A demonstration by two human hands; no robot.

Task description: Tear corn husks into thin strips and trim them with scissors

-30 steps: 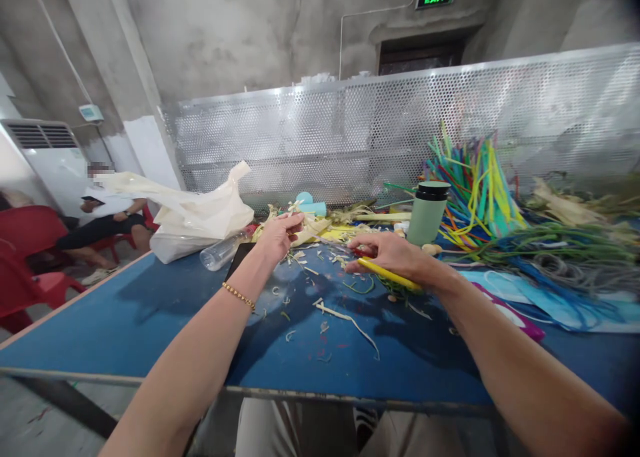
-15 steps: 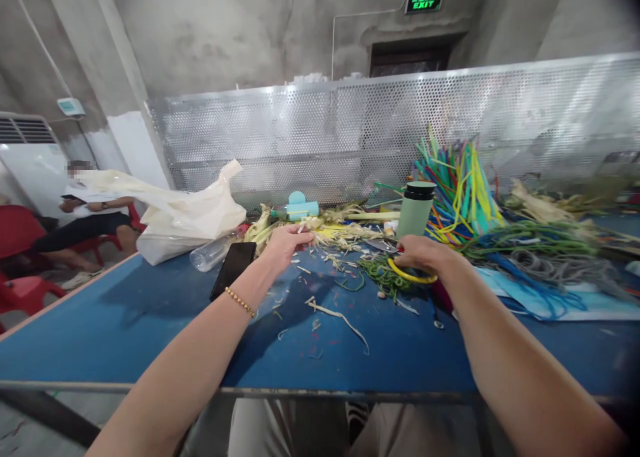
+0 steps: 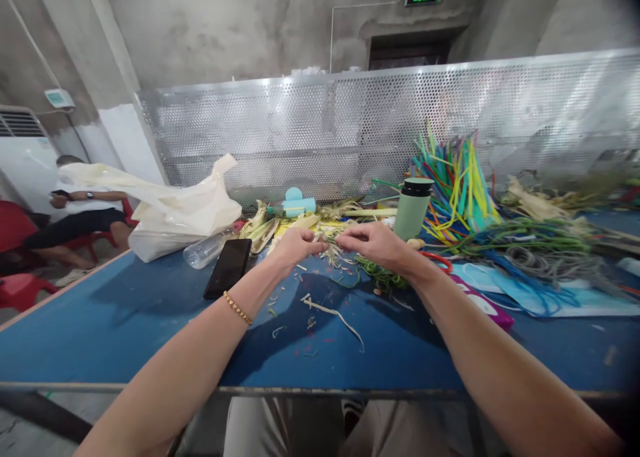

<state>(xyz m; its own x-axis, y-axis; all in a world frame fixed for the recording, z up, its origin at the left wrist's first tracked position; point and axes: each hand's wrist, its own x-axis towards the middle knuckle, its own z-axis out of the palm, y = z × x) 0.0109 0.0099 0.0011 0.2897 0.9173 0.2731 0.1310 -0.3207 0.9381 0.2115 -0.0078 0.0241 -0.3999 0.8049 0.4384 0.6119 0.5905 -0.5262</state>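
Above the blue table (image 3: 165,337), my left hand (image 3: 295,246) pinches a small pale piece that looks like husk strip, mostly hidden by the fingers. My right hand (image 3: 376,244) faces it a short gap away, its thumb and fingertips pressed together. Whatever they pinch is too small to make out. Behind both hands lies a heap of dry pale husk scraps (image 3: 265,225). Beside my right wrist shows a red handle loop (image 3: 441,262), probably of the scissors, partly covered by the arm. Green cord (image 3: 377,275) lies beneath my right hand. A long pale strip (image 3: 333,310) rests nearer me.
To the left are a white plastic bag (image 3: 185,210), a clear bottle (image 3: 203,252) and a black phone (image 3: 229,268). A green flask (image 3: 414,210), colourful strips (image 3: 463,184), cords (image 3: 550,244) and blue masks (image 3: 540,297) fill the right. A person (image 3: 90,207) sits far left.
My right hand has let go of the scissors and moved left, close to my left hand. A pink item by my right forearm now shows more. The view has shifted slightly.
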